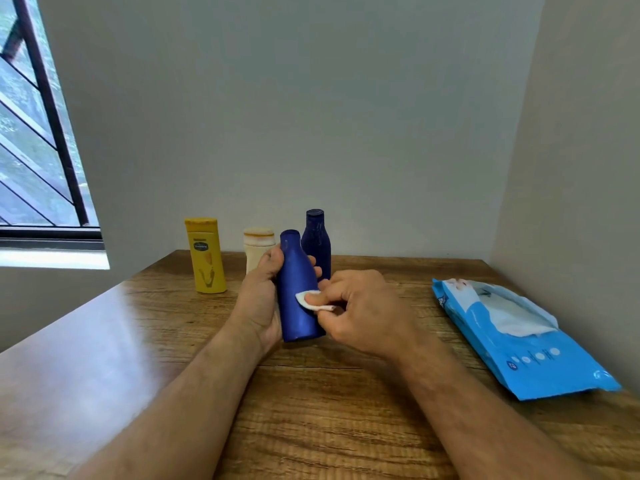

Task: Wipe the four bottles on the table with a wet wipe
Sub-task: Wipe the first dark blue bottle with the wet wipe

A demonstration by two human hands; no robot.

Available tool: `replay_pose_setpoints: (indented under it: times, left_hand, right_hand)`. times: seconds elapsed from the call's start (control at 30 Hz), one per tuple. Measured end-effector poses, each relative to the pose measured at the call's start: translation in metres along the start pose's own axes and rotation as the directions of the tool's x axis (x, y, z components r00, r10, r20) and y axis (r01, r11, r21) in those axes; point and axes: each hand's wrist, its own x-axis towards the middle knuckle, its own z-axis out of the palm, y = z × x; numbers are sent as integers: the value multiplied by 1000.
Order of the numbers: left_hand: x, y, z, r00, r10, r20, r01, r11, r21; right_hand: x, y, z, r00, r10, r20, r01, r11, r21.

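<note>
Left hand (261,299) grips the blue bottle (298,289); right hand (360,311) pinches the wipe (309,301) (probably folded). Better to rotate the bottle, covering every side.

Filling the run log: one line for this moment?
left hand: holds blue bottle | right hand: wipe on bottle | three bottles standing

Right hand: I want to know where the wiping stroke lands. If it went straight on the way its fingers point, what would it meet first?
The right hand points left, its fingers pressing the wipe against the blue bottle, so it meets that bottle at once. Behind it is the left hand.
</note>
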Motion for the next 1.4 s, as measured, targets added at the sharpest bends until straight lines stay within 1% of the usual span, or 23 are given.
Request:
replay_pose_setpoints:
  times: [0.07,0.13,0.2,0.3,0.43,0.5,0.57,0.63,0.7,0.77,0.83,0.9,0.97,1.03,1.07,1.1,1.17,1.27,1.33,1.4]
  left_hand:
    - [-3,-3,4,999,-18,36,17,1000,16]
    - [-8,-7,8,996,-37,81,34,998,44]
    - [-9,-10,11,996,-38,87,33,998,63]
    - [-9,-8,12,998,-19,57,15,997,74]
    - [-5,0,9,996,15,-84,-15,1000,-1]
    - [-2,2,6,991,19,-136,-22,1000,-17]
    - [-3,1,7,990,6,-144,-7,1000,-12]
    - [-7,-3,11,994,-8,-107,7,1000,-7]
    - [-9,-8,14,998,-26,-62,25,1000,-6]
    - [-10,-10,14,999,-35,-34,36,999,7]
    - [-10,-8,14,1000,-16,-21,16,1000,20]
    - [-10,-3,13,1000,9,-29,-8,1000,15]
    - [-8,0,11,996,40,-82,-37,999,32]
    - [-4,2,8,989,61,-132,-56,998,39]
    - [-4,2,7,988,62,-142,-58,998,34]
    - [-4,1,7,989,54,-138,-50,998,29]
    - [-5,-3,9,995,16,-99,-14,1000,22]
    - [-10,-10,14,999,-39,17,38,999,26]
    - [-13,-12,14,995,-40,94,37,999,30]
    - [-12,-11,14,991,-20,129,21,1000,-3]
  right_hand:
    - [2,0,1,995,17,-95,-21,999,-40]
    - [4,1,-1,983,51,-176,-57,998,-29]
    - [5,2,-3,979,64,-196,-71,997,-28]
    - [4,2,-5,989,53,-139,-58,998,-30]
    - [4,2,0,997,77,7,-77,994,74]
    - [4,2,1,995,84,50,-88,991,100]
    - [4,2,0,998,65,19,-66,992,103]
    - [4,2,-1,996,62,-60,-57,995,84]
    - [5,2,-1,989,98,-114,-88,992,89]
    - [5,2,-3,984,118,-133,-108,991,79]
    - [4,2,-5,985,103,-136,-91,992,87]
    - [3,2,-5,991,102,-86,-89,986,142]
    - [3,1,-4,992,123,17,-124,973,195]
    - [3,1,-2,988,125,94,-140,973,184]
    - [3,1,-1,988,121,98,-136,975,173]
    - [2,0,-1,990,115,77,-127,978,168]
    - [2,-1,-1,993,114,-16,-110,982,154]
    - [4,-1,-4,978,137,-158,-120,986,118]
    - [4,0,-6,972,149,-181,-136,987,81]
    - [5,0,-7,972,156,-175,-143,986,85]
